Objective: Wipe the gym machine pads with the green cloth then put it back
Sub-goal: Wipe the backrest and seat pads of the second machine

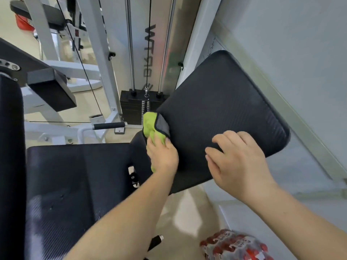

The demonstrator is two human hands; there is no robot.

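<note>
The tilted pad point(221, 113) fills the right side of the view, beside a flat seat pad point(75, 175). The right hand point(238, 160) lies on the tilted pad, fingers loosely apart, probably steadying it. The left hand point(162, 156) has its fingers clamped round the green cloth point(150, 126), pressed to that pad's left edge for wiping.

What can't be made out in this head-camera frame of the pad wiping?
- Head view, green cloth: mostly bunched under the left hand, so its contact with the back pad is hidden.
- Head view, weight stack: its right part is behind the back pad, and the plate markings are too small.
- Head view, plastic-wrapped pack: cut by the bottom edge, label blurred.
- The cloth's storage place: out of frame.
</note>
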